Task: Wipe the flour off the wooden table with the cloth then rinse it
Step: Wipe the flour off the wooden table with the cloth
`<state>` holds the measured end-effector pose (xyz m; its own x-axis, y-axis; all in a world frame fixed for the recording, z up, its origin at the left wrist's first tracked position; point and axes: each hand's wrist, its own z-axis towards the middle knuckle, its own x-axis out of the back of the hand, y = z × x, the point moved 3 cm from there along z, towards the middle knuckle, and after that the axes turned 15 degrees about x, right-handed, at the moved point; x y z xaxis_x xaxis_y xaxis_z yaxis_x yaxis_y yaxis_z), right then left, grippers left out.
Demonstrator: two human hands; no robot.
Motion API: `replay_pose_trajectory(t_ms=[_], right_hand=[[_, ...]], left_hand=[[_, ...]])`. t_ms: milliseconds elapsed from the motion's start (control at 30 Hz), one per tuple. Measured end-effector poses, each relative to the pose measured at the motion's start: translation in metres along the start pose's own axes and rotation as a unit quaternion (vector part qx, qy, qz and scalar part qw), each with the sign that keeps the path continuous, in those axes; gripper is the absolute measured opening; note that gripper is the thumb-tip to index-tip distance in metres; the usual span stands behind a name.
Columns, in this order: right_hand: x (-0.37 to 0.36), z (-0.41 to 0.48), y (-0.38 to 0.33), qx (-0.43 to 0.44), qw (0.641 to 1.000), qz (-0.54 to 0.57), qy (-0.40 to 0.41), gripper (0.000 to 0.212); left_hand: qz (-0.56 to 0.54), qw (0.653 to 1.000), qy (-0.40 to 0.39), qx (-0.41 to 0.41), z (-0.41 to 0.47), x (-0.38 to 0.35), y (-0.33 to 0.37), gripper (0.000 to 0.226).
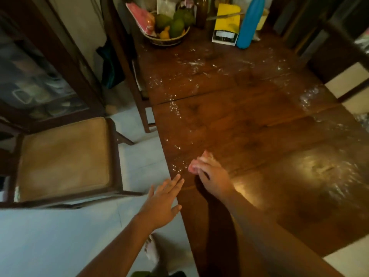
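Flour (175, 111) trails along the left edge of the table (249, 120), and our right hand (214, 177) grips the bunched cloth (199, 163) beside it. We should sweep the specks toward our left hand (162, 204), spread flat at the edge, pressing evenly.

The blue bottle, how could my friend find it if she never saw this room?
Start at the long wooden table and follow it to its far end, where things stand in a row. Right of the fruit basket, just past a yellow box, stands the blue bottle. It is the only bright blue thing there, tall, smooth and upright.
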<state>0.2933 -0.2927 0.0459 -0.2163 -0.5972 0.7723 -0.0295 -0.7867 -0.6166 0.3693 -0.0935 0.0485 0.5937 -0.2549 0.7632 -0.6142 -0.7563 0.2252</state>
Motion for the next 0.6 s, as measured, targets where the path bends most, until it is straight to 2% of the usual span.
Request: replay_pose_trajectory(t_ms=[100, 167, 233, 333, 433, 500, 600], right_hand=[[-0.014, -0.021, -0.024, 0.047, 0.998, 0.028, -0.044, 0.026], [-0.013, -0.039, -0.023, -0.003, 0.998, 0.027, -0.051, 0.032], [-0.008, -0.050, -0.019, -0.062, 0.998, 0.022, -0.017, 0.036], [-0.007, -0.043, -0.010, -0.154, 0.985, -0.005, 0.078, 0.044], [-0.024, -0.029, -0.016, -0.210, 0.967, -0.058, 0.132, 0.034], [-0.038, -0.030, -0.028, -0.188, 0.974, -0.063, 0.115, 0.032], [-0.036, -0.047, -0.043, -0.105, 0.992, -0.049, 0.054, 0.034]], left_hand=[[-0.019, 0.999, -0.003, -0.037, 0.007, 0.018, -0.027, 0.072], [-0.062, 0.996, -0.002, -0.066, 0.010, 0.032, -0.036, 0.067], [-0.093, 0.992, 0.004, -0.086, 0.015, 0.047, -0.037, 0.065], [-0.107, 0.990, 0.008, -0.095, 0.026, 0.068, -0.033, 0.068], [-0.070, 0.994, -0.004, -0.081, 0.037, 0.082, -0.029, 0.073], [-0.045, 0.996, -0.010, -0.075, 0.043, 0.090, -0.027, 0.075], [-0.030, 0.996, -0.015, -0.077, 0.054, 0.102, -0.022, 0.075]])
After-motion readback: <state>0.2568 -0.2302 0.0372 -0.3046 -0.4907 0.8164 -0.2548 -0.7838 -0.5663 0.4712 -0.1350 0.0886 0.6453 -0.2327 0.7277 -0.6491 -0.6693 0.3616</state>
